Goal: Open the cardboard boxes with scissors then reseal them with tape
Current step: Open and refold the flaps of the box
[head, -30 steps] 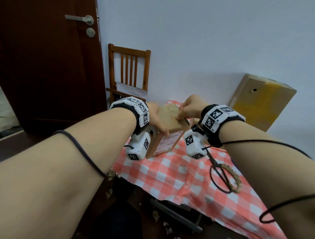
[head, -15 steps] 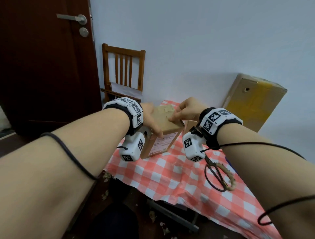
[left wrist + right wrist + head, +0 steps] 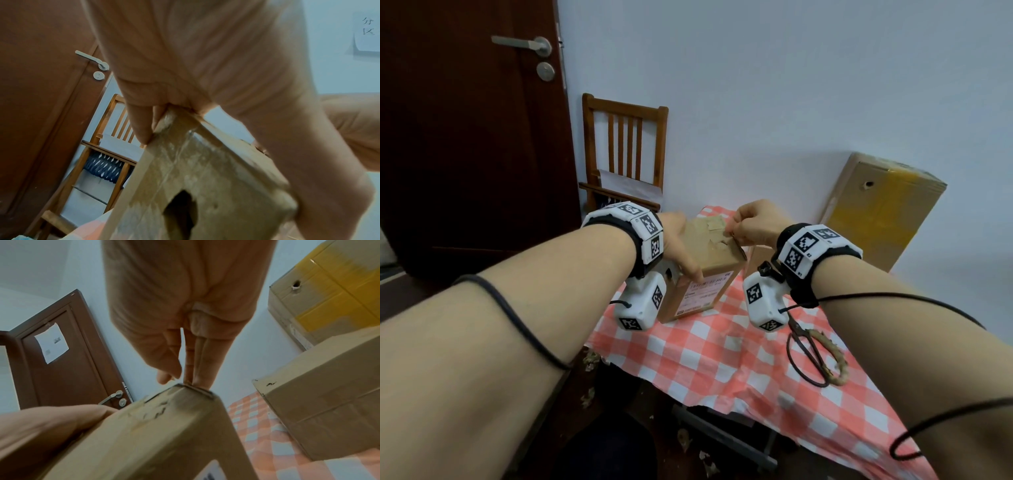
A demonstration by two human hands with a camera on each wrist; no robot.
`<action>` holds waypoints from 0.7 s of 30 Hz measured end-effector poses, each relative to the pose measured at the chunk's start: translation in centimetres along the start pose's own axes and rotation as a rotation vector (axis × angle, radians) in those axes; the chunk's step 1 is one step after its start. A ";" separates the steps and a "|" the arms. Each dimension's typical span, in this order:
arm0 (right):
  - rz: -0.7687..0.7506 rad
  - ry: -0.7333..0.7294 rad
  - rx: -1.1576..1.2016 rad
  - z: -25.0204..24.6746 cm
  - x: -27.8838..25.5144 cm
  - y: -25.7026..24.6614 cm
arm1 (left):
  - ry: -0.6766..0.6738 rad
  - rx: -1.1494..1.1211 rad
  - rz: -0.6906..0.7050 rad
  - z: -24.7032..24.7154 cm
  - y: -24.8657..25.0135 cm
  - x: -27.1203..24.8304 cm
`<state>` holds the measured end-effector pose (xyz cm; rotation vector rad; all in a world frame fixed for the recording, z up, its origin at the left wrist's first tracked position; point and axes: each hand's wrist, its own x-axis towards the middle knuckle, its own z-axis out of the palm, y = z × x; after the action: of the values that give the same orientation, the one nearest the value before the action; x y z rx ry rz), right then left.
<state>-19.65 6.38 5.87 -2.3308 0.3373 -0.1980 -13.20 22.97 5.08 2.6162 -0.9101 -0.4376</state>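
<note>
left hand (image 3: 195, 68): fills upper centre, fingers curled over box top edge, thumb down right side | box (image 3: 205, 186): lower centre, tilted, torn hole in near face | door (image 3: 41, 97): left, handle upper left | chair (image 3: 107, 154): lower left behind box | note (image 3: 368, 32): upper right on wall

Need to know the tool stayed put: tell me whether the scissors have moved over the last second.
No. The scissors lie on the same checks of the tablecloth, near its right edge.
</note>
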 end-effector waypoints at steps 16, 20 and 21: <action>-0.054 -0.228 -0.666 0.1 -0.8 -3.0 | -0.030 -0.016 0.009 0.1 0.8 -0.5; -0.086 -0.218 -0.689 0.4 -0.8 -2.4 | -0.030 0.001 -0.002 0.0 0.8 -0.4; -0.086 -0.210 -0.667 0.3 -0.7 -2.2 | -0.029 0.008 -0.001 0.1 0.8 -0.4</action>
<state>-19.83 8.29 7.14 -2.9933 0.2159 0.1451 -14.01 22.62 5.44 2.6242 -0.9211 -0.4751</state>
